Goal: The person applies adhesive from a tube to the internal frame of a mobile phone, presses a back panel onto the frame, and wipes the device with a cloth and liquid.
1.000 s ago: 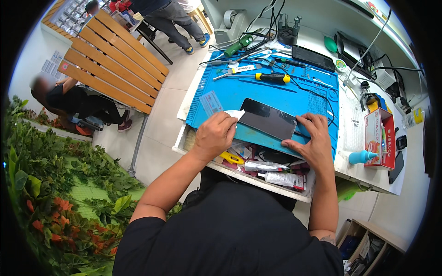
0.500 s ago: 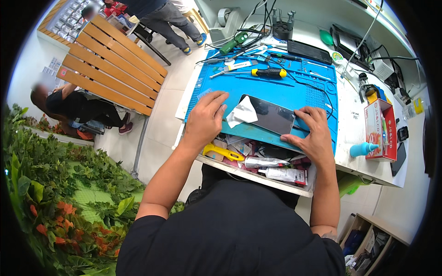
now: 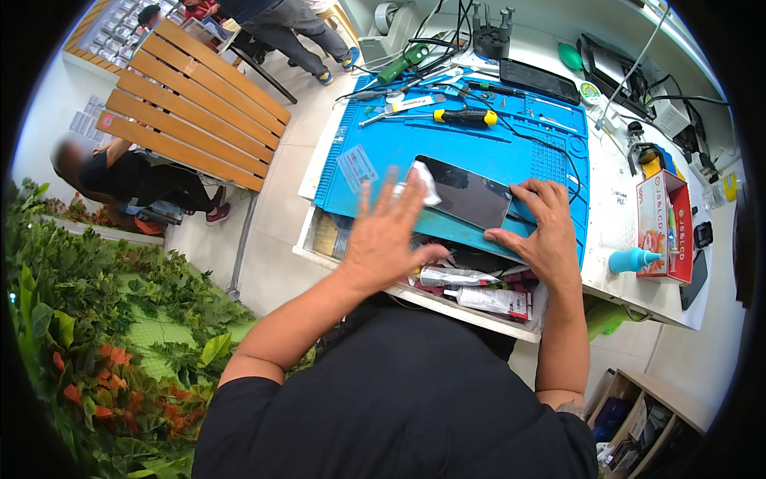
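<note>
Wiping seems to be the step: the glossy black rectangular phone [image 3: 472, 191] lies on the flat blue rubbery mat [image 3: 447, 148], its right end grasped by the right hand [image 3: 546, 227]. The blurred left hand [image 3: 383, 246] spreads its fingers, ungripping, at the thin white cloth [image 3: 432, 190]; another stroke calls for pressing it down.

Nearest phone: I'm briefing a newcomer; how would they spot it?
On the white workbench, find the blue mat. Near its front edge, the right hand holds a dark phone. Unlike the black device behind, it has white cloth at one end.
</note>
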`<state>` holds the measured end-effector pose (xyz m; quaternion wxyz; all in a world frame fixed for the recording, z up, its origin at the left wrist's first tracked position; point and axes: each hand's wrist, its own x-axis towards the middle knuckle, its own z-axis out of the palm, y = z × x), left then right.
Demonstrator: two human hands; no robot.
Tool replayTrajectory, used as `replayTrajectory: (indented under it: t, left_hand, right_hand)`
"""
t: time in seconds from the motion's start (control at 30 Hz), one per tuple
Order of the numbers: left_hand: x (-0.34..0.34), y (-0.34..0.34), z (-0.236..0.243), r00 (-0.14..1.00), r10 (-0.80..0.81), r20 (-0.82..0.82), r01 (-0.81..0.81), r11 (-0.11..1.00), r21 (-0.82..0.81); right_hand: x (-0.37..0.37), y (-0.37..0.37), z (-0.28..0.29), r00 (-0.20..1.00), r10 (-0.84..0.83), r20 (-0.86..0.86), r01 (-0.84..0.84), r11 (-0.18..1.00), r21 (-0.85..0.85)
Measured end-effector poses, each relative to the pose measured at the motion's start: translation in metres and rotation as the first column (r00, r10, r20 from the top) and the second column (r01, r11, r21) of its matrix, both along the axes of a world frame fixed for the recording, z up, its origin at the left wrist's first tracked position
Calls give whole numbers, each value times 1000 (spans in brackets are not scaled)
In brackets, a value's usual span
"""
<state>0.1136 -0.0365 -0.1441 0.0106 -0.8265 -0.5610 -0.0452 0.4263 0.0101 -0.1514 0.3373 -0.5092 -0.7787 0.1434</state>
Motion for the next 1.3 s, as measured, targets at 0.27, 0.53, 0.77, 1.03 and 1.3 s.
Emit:
replayTrajectory:
  t: [0.27,0.53,0.77,1.03,1.3]
  left_hand:
    - [11,-1,11,1000,3,-18,-2,1000,16]
    - [24,-8,11,998,-14,-69,13,1000,-8]
    - [64,-12,6,985,-169,-10,169,985,-33]
    - [71,-16,17,981,-191,-41,189,981,-51]
    - [68,-15,26,973,-230,-33,226,969,-103]
  right_hand:
    - [1,2,-2,1000,23,-14,-23,999,27]
    - [4,3,-9,998,32,-45,-28,997,75]
    - [7,2,-5,996,64,-58,-60,996,72]
    - [9,5,-9,998,47,-39,-44,997,61]
    - [10,4,-13,998,53,-33,-51,997,59]
